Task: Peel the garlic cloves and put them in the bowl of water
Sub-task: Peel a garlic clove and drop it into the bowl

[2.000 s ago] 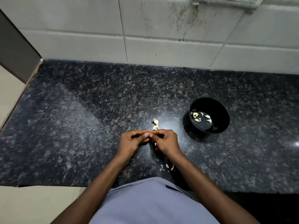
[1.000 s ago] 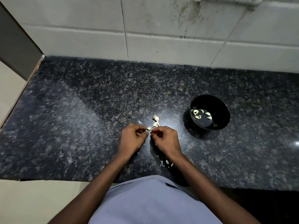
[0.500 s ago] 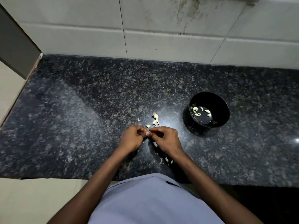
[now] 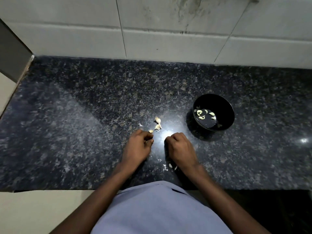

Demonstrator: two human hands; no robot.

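Both hands are seen over a dark speckled counter [image 4: 84,132], with a gap between them. The left hand [image 4: 137,147] is curled, its fingers drawn in toward the thumb; whether anything is pinched there cannot be told. The right hand [image 4: 179,149] is likewise closed into a loose fist, knuckles up, and what it holds, if anything, is hidden. Just beyond the left hand, a few unpeeled cloves [image 4: 157,124] are laid on the counter, one of them almost touching the fingertips, and a small scrap of skin [image 4: 141,125] is seen to their left. More bits of skin [image 4: 167,166] are scattered near the counter's front edge, beside the right wrist. A black bowl [image 4: 219,102] is set to the right of the hands, apart from them; water is held in it, and several peeled cloves [image 4: 201,114] are seen in the water. A tiled wall [image 4: 160,31] is seen behind the counter.
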